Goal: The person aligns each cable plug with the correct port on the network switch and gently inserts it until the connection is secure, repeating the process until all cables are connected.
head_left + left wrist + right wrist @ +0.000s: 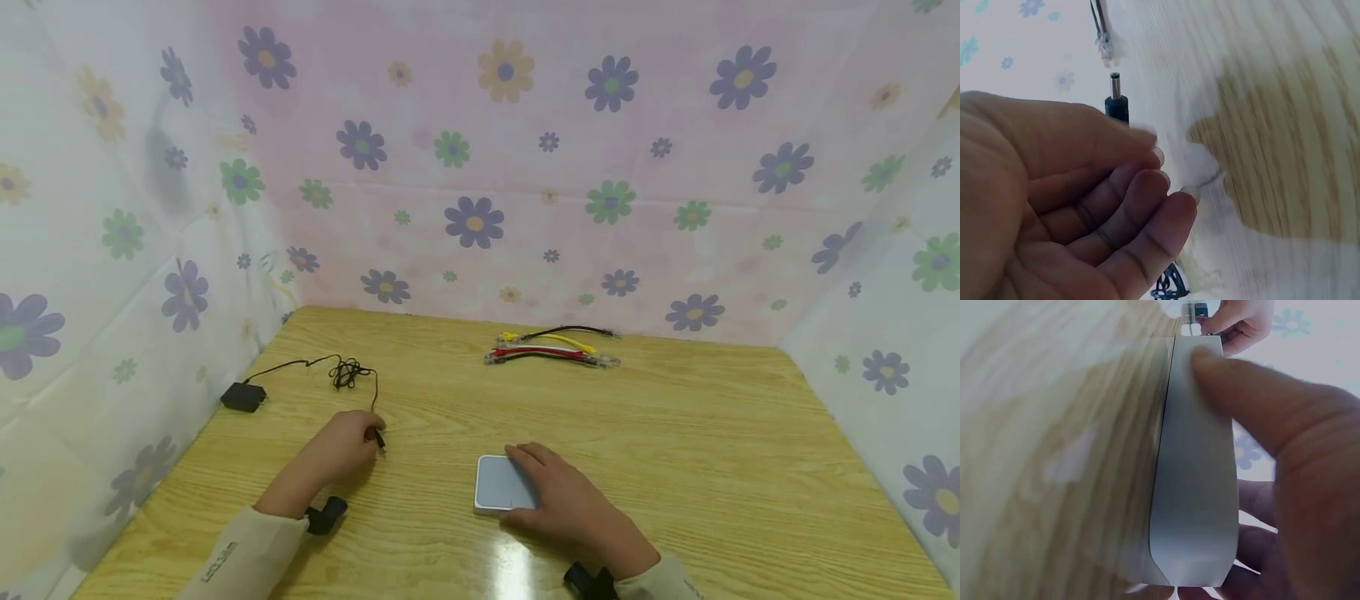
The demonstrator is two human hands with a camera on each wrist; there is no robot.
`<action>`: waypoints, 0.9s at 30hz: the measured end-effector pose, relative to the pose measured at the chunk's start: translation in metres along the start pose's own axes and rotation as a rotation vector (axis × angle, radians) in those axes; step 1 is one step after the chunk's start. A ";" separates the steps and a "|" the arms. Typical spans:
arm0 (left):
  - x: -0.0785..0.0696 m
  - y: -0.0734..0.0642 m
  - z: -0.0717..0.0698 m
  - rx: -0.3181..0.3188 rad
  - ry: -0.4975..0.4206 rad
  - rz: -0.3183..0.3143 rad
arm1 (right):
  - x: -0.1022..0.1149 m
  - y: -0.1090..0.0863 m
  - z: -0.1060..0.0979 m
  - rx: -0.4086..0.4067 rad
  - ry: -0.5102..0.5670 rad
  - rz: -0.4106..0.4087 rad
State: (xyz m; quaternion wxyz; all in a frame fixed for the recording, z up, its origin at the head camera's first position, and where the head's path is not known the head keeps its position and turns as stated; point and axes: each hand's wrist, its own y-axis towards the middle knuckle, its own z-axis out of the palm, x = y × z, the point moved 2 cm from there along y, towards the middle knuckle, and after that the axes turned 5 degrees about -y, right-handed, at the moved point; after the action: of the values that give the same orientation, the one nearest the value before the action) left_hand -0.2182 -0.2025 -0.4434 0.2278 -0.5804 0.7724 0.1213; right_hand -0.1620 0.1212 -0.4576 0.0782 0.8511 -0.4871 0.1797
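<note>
Between thumb and fingertips, my left hand (347, 447) pinches the black barrel plug (1117, 106) of a power adapter's cord. Its metal tip points away past the thumb in the left wrist view. The cord runs back through a tangled bundle (346, 373) to the black power adapter (243, 397) at the table's left edge. My right hand (566, 504) grips a flat, square white box with a grey top (501, 483), low at the table. In the right wrist view the thumb lies along the box's side wall (1194, 481), with the other fingers around the opposite side.
Several short network cables (551, 352), black, red, white and yellow, lie together toward the back of the wood-grain table (675, 433). Flowered cloth walls (480, 167) stand at the back and both sides.
</note>
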 end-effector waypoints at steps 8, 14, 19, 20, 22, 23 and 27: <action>-0.014 0.002 0.005 -0.008 0.018 -0.002 | -0.005 0.003 0.005 -0.010 0.088 0.059; -0.025 0.004 0.013 -0.022 0.125 0.167 | -0.008 0.004 0.005 -0.039 0.176 0.072; -0.029 0.006 0.022 -0.010 0.117 0.294 | -0.010 0.004 0.006 -0.059 0.206 0.068; -0.029 0.006 0.024 0.010 0.091 0.297 | -0.011 0.004 0.007 -0.059 0.208 0.070; -0.030 0.006 0.026 0.053 0.032 0.282 | -0.012 0.004 0.007 -0.056 0.211 0.076; -0.031 0.007 0.027 0.069 0.006 0.274 | -0.012 0.004 0.007 -0.053 0.209 0.079; -0.033 0.008 0.031 0.094 -0.089 0.259 | -0.015 0.003 0.008 -0.049 0.216 0.091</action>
State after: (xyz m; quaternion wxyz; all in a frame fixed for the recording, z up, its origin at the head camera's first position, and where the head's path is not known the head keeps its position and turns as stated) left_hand -0.2121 -0.1585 -0.4543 0.2714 -0.4585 0.8347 0.1390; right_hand -0.1699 0.1286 -0.4708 0.1429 0.8015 -0.5183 0.2617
